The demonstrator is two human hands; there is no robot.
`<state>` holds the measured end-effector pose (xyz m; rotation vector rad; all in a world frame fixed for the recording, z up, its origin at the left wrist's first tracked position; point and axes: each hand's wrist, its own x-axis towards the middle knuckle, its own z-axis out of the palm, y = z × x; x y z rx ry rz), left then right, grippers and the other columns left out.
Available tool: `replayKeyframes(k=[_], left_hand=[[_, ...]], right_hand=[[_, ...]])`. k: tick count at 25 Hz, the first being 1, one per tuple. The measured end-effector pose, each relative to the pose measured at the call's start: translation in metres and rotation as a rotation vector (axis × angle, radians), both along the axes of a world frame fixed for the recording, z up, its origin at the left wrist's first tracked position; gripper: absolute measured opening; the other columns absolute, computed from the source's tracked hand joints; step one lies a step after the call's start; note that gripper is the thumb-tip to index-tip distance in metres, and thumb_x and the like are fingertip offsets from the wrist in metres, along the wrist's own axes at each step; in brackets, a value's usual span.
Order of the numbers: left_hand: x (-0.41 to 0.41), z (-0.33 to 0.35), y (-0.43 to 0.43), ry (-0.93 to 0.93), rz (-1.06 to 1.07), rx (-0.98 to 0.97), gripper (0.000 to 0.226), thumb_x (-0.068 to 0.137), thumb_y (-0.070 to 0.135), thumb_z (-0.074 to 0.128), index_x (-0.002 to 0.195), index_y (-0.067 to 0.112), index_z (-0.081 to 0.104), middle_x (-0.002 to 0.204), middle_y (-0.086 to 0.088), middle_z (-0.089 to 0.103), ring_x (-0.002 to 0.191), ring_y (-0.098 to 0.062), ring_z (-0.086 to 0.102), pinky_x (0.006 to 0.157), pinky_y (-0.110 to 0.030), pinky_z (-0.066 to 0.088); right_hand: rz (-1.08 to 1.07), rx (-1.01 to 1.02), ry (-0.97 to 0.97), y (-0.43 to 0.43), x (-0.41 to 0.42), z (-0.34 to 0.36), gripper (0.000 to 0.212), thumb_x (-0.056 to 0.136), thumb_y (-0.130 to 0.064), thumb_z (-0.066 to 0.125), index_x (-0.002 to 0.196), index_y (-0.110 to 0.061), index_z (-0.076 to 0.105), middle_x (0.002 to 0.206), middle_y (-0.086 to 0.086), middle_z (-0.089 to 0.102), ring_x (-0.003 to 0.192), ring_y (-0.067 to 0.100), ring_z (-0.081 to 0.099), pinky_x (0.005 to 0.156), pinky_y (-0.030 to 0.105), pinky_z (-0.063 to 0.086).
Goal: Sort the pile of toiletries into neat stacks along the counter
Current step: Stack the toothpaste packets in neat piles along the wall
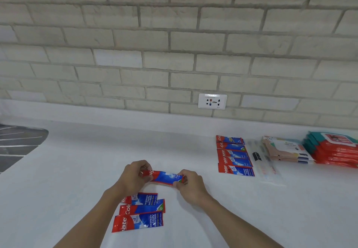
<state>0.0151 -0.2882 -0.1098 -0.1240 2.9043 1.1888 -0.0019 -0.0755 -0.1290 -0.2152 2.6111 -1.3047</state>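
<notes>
A red and blue toothpaste sachet is held level above the white counter. My left hand pinches its red left end and my right hand pinches its right end. Below my hands, three more toothpaste sachets lie overlapping on the counter. To the right, a row of several toothpaste sachets lies fanned out front to back.
Clear-wrapped toothbrushes lie right of the row. Beyond them sit a stack of pink wipe packs and a stack of red and teal wipe packs. A wall socket sits on the brick wall. A dark sink is at far left.
</notes>
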Motion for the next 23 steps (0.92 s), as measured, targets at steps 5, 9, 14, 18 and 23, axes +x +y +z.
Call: replayKeyframes(k=[5, 9, 14, 18, 23], left_hand=[[-0.019, 0.013, 0.023, -0.057, -0.103, 0.097, 0.013, 0.084, 0.013, 0.071, 0.089, 0.017, 0.060, 0.088, 0.002, 0.069, 0.077, -0.011, 0.067, 0.058, -0.012, 0.050], [-0.043, 0.019, 0.051, -0.088, -0.144, 0.200, 0.012, 0.083, 0.008, 0.071, 0.092, 0.009, 0.062, 0.083, -0.007, 0.072, 0.065, -0.012, 0.064, 0.057, -0.021, 0.053], [-0.077, 0.025, 0.098, -0.099, -0.172, 0.319, 0.012, 0.084, 0.004, 0.069, 0.095, 0.007, 0.064, 0.083, -0.016, 0.072, 0.064, -0.017, 0.063, 0.057, -0.027, 0.053], [-0.105, 0.022, 0.136, -0.115, -0.188, 0.357, 0.012, 0.086, 0.012, 0.069, 0.097, 0.010, 0.066, 0.079, -0.009, 0.073, 0.065, -0.014, 0.064, 0.058, -0.025, 0.054], [-0.136, 0.013, 0.179, -0.107, -0.115, 0.415, 0.013, 0.089, 0.014, 0.066, 0.101, 0.010, 0.068, 0.089, -0.010, 0.071, 0.069, -0.015, 0.065, 0.064, -0.028, 0.059]], right_hand=[[-0.033, -0.029, -0.014, 0.039, -0.017, 0.012, 0.007, 0.084, -0.021, 0.070, 0.089, -0.024, 0.065, 0.071, -0.005, 0.060, 0.065, 0.007, 0.055, 0.054, 0.009, 0.039], [-0.076, -0.077, -0.046, 0.073, -0.030, 0.019, 0.007, 0.085, -0.021, 0.071, 0.089, -0.018, 0.066, 0.068, -0.005, 0.060, 0.055, 0.003, 0.053, 0.049, 0.014, 0.039], [-0.178, -0.076, -0.038, 0.121, -0.052, 0.030, 0.022, 0.082, -0.021, 0.076, 0.069, -0.020, 0.058, 0.066, -0.005, 0.064, 0.058, 0.004, 0.055, 0.051, 0.014, 0.040], [-0.303, -0.147, -0.044, 0.156, -0.069, 0.031, 0.018, 0.080, -0.017, 0.078, 0.082, -0.016, 0.061, 0.075, 0.001, 0.069, 0.069, 0.006, 0.065, 0.059, 0.019, 0.052], [-0.416, -0.170, -0.011, 0.186, -0.098, 0.028, 0.024, 0.083, -0.015, 0.075, 0.098, -0.013, 0.058, 0.080, 0.004, 0.068, 0.077, 0.011, 0.069, 0.066, 0.027, 0.058]])
